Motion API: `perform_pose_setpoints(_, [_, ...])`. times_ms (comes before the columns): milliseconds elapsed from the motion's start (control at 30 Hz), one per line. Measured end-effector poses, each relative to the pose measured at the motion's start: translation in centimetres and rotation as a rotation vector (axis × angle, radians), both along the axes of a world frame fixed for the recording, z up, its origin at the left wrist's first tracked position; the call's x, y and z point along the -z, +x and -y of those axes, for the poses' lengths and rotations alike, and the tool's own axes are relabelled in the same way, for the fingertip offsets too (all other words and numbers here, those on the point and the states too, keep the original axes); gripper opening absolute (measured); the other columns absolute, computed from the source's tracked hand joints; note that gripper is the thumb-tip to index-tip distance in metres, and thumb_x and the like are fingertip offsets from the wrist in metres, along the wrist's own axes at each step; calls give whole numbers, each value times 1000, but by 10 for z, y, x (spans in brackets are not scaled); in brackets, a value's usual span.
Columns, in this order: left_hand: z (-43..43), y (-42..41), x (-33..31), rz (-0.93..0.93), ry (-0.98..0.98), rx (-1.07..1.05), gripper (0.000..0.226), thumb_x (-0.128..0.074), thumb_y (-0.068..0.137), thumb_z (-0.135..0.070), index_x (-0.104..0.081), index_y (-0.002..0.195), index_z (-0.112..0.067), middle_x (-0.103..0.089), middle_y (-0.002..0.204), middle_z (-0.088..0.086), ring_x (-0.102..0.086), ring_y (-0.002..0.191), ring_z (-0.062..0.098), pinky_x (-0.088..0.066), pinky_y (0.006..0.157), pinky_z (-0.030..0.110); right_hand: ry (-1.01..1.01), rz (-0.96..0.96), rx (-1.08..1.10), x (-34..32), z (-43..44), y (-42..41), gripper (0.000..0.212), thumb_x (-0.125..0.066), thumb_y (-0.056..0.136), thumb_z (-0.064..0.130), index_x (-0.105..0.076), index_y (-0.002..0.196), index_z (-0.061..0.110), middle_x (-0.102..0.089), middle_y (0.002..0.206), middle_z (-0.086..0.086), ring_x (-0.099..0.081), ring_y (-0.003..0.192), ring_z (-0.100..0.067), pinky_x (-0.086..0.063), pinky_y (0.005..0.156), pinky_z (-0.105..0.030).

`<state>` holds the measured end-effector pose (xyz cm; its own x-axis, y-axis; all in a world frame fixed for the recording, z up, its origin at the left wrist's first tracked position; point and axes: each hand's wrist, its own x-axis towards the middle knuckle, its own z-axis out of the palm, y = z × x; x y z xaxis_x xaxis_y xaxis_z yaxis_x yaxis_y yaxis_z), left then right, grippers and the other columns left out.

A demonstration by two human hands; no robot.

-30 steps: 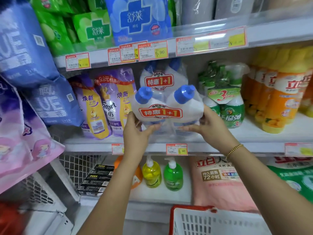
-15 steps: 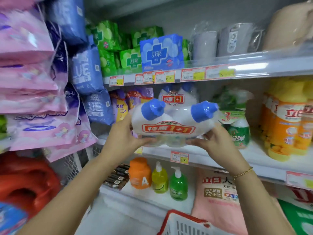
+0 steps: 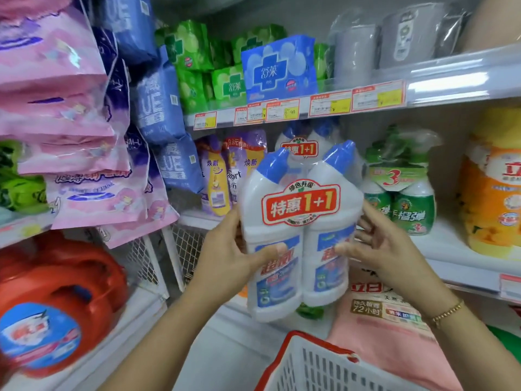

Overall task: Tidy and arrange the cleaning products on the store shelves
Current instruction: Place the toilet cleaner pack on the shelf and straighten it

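The twin pack of bottles (image 3: 298, 235), tipped back half a second ago, now stands upright at centre frame, off the shelf (image 3: 451, 249). The left hand (image 3: 228, 249) and right hand (image 3: 389, 249) clamp its sides, fingers (image 3: 375, 221) pressing glossy shrink-wrap over smooth white plastic with angled blue caps.

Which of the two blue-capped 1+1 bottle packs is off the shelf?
The nearer pack, gripped between the left hand and right hand; the other pack stands behind it on the shelf.

twin-pack (image 3: 300, 238) | two white bottles, blue caps, red "1+1" label | upright, wrapped together | held before shelf
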<state>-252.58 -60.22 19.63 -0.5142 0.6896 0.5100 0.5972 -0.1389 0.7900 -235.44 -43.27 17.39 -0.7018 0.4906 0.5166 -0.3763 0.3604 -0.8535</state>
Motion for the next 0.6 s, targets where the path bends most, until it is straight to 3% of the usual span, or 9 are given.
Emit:
perform_pose_setpoints(67, [-4,-5,3,61,25,-15,53,-88,64,-17,-63,111,-20,-74,100,-6,-71,92,12,-58,80,35,40,-16,177,8,2,-11,73,-73,75,11,-44,138,33,-55,134,14,-54,122,-7,-50,96,-30])
perform_pose_setpoints(167, [-11,-16,4,183,138,-85,41,-83,68,-8,-66,105,-14,-76,95,-3,-72,86,12,-58,73,26,437,-60,685,22,18,-30,65,-68,86,8,-42,137,37,-28,154,8,-30,134,6,-40,97,-11])
perform_pose_setpoints(233, [-14,-25,3,296,222,-141,36,-81,68,-6,-67,101,-12,-76,92,0,-73,83,15,-58,69,26,659,-98,690,36,33,-45,59,-64,87,19,-41,141,28,-24,156,-1,-36,129,6,-38,94,-6])
perform_pose_setpoints(300, [-14,-36,-1,408,309,-158,36,-79,69,-5,-66,103,-8,-76,93,3,-73,83,18,-58,66,27,866,-47,607,61,46,-65,73,-60,83,47,-34,145,19,-28,154,-6,-43,131,-13,-37,103,-21])
perform_pose_setpoints(367, [-12,-47,-6,475,372,-182,35,-79,69,-7,-66,101,-9,-76,91,3,-73,83,20,-59,69,33,1034,41,614,87,49,-87,87,-55,78,61,-26,147,17,-30,151,-11,-34,138,-27,-36,108,-43])
perform_pose_setpoints(433, [-9,-56,-9,527,413,-223,28,-79,69,-10,-68,95,-11,-76,88,2,-73,81,21,-57,73,37,1067,29,685,99,43,-107,77,-53,80,51,-25,145,21,-31,148,-13,-33,136,-31,-37,107,-50])
perform_pose_setpoints(567, [-7,-64,-13,647,408,-283,18,-77,76,-13,-68,92,-15,-76,92,5,-72,81,24,-59,75,43,1090,-161,773,81,34,-129,46,-52,95,19,-38,138,17,-37,143,-13,-36,135,-32,-23,116,-46])
perform_pose_setpoints(600, [-6,-64,-15,657,402,-286,17,-77,77,-14,-68,91,-15,-76,93,6,-71,80,24,-57,75,44,1133,-194,794,75,33,-131,50,-59,92,11,-40,137,15,-40,143,-14,-38,134,-33,-25,116,-46])
